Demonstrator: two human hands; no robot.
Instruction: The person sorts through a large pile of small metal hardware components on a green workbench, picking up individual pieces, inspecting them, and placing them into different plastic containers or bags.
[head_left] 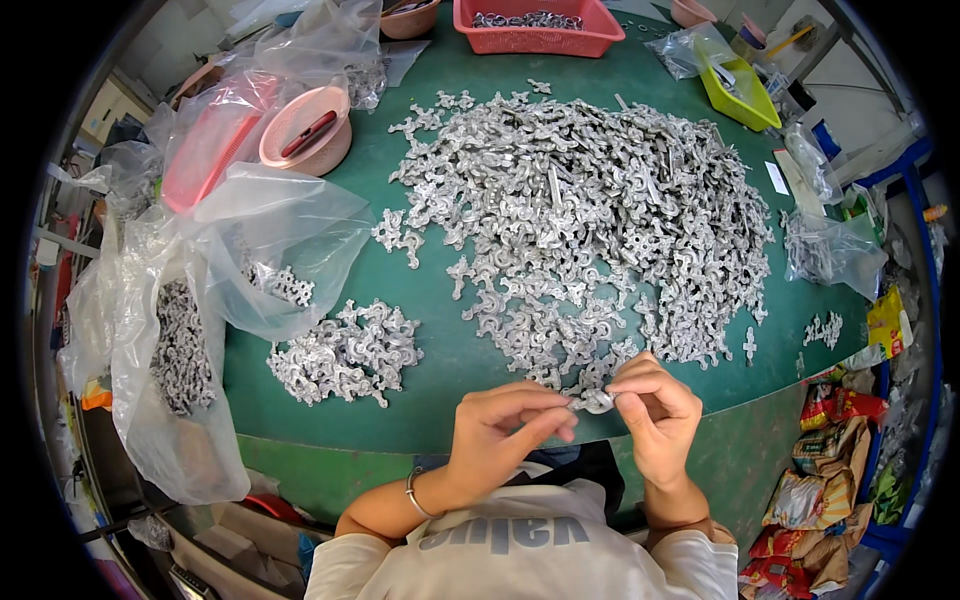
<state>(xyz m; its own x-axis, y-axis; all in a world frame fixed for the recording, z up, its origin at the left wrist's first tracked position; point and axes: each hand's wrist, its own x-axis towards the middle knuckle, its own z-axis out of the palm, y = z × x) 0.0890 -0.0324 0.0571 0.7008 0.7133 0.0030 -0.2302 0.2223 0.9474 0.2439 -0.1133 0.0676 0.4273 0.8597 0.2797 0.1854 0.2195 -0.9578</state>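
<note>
Just past the table's front edge, I hold a small silver-grey metal piece [596,403] with curved, lobed outlines. My right hand [658,412] pinches its right end between thumb and fingers. My left hand [508,425], with a bracelet at the wrist, has its fingertips closed at the piece's left end. Directly beyond my hands spreads a large heap of similar metal pieces [590,230], its near edge almost touching my fingers. A smaller pile of such pieces [348,352] lies to the left of my left hand.
Clear plastic bags [225,400], one holding metal pieces, cover the table's left side. Behind them stands a pink bowl [335,150] with a red-handled tool. A red basket [540,38] of metal parts and a yellow-green basket [745,95] sit at the back of the green table [440,270].
</note>
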